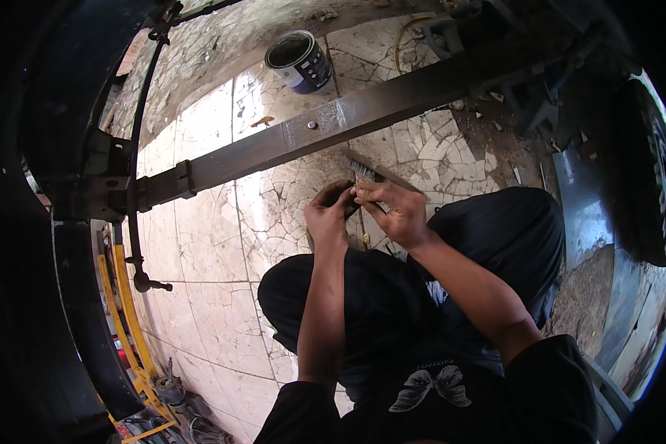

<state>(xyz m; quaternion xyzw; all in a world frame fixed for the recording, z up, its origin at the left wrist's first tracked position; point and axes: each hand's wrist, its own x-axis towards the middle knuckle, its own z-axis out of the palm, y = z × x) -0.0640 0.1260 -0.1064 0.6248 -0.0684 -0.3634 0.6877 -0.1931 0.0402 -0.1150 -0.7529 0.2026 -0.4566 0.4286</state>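
Just in front of my knees, my left hand (328, 213) and my right hand (397, 212) meet with their fingertips pinched together. Whatever they hold between them is too small and too covered by the fingers to name. The left fingers look dark and dirty. Right behind the fingertips a brush (360, 169) with stiff greyish bristles and a long handle lies on the floor; I cannot tell that either hand touches it. A small yellowish piece (366, 240) shows below the hands, between my knees.
A long metal beam (251, 152) crosses ahead of my hands, with a thin rod (135, 177) at its left end. Beyond it stands an open paint can (301, 63). Yellow metal bars (118, 303) are at left. Cracked tiles (207, 244) cover the floor.
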